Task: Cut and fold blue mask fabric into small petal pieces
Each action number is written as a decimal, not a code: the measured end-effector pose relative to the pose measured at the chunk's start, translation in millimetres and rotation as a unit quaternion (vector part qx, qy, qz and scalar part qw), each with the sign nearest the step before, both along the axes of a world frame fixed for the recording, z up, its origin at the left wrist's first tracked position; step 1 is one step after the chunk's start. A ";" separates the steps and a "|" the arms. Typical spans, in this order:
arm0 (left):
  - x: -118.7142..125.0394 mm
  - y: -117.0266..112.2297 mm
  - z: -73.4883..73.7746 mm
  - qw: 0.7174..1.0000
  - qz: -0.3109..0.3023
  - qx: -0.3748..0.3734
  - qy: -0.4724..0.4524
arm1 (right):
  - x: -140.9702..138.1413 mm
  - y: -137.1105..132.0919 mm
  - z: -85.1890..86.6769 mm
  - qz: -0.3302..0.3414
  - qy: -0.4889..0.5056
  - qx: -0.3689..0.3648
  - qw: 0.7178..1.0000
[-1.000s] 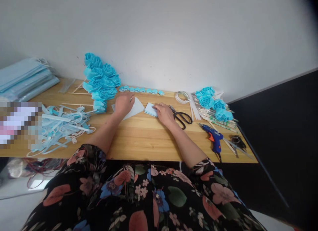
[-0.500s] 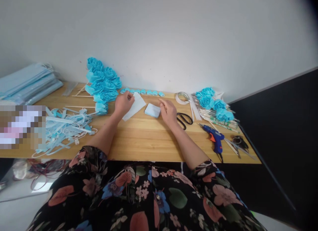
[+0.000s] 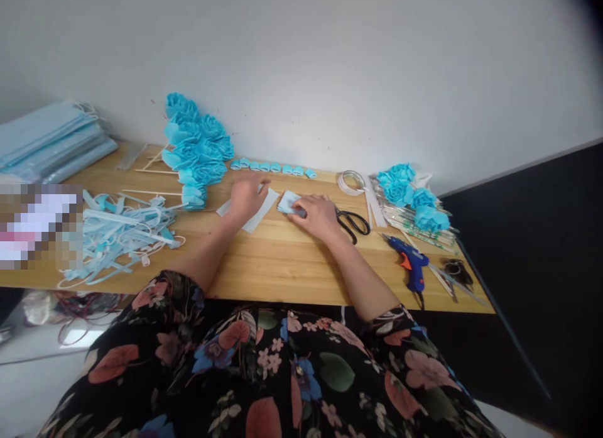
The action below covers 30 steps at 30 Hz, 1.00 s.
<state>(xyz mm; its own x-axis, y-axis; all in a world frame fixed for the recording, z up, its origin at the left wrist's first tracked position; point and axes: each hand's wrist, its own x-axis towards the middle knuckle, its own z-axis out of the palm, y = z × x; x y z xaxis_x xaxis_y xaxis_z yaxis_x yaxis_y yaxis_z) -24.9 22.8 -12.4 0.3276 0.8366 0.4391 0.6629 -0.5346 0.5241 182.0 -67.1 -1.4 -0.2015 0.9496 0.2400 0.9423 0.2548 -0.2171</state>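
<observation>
My left hand (image 3: pixel 249 197) is over a white sheet (image 3: pixel 262 213) that lies flat on the wooden table. Its fingers reach out to the right, apart, with nothing visible in them. My right hand (image 3: pixel 320 217) grips the near right edge of a small stack of pale blue fabric pieces (image 3: pixel 288 201), the thumb and fingers curled at its side. Just right of that hand lie black-handled scissors (image 3: pixel 354 224), their blades mostly hidden. Behind both hands runs a row of small folded blue pieces (image 3: pixel 274 168).
Blue fabric roses (image 3: pixel 200 142) on sticks and a pile of cut strips (image 3: pixel 127 234) fill the left side, near stacked face masks (image 3: pixel 51 139). At right are tape rolls (image 3: pixel 351 182), more blue roses (image 3: pixel 400 183) and a blue glue gun (image 3: pixel 411 262). A wall stands behind.
My right hand has come down onto the pale blue stack and taken its edge. My left hand has moved right over the white sheet, its fingers opening from a pinch.
</observation>
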 end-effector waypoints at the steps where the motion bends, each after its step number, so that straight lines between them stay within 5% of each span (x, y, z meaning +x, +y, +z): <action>1: 0.8 -0.1 -1.8 1.000 0.000 -0.006 -0.018 | -3.1 -2.1 3.1 0.001 -0.029 -0.010 1.000; 7: 10.5 -6.7 -3.2 0.980 -0.030 -0.101 -0.167 | -7.7 -2.0 1.9 -0.004 -0.074 -0.002 0.997; 11: 17.0 -13.1 -0.3 0.935 -0.063 -0.201 -0.287 | 2.9 5.4 -6.6 -0.074 0.165 -0.017 0.983; 13: 19.9 -17.1 1.3 0.899 -0.088 -0.244 -0.353 | 7.6 8.5 -8.2 -0.090 0.365 -0.037 0.926; 17: 26.0 -27.0 4.2 0.797 -0.166 -0.368 -0.450 | 7.1 10.2 -5.3 -0.061 0.638 -0.100 0.761; 20: 28.6 -33.2 4.7 0.742 -0.212 -0.466 -0.432 | 2.2 9.0 -3.4 -0.055 0.690 -0.132 0.710; 26: 29.9 -38.9 6.8 0.814 -0.112 -0.414 -0.392 | 0.4 8.8 -10.3 -0.045 0.676 -0.135 0.723; 30: 30.4 -40.1 9.2 0.839 -0.105 -0.389 -0.366 | 0.0 5.7 -8.1 -0.019 0.651 -0.133 0.747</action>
<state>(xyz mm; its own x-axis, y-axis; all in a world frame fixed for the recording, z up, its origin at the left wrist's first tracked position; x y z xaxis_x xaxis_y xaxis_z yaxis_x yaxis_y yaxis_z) 5.5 -17.3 -3.1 0.3843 0.9209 -0.0647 -0.0555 0.0931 0.9941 182.0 -61.4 -9.5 0.0668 0.9977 0.0101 -0.1050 0.0171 -0.9943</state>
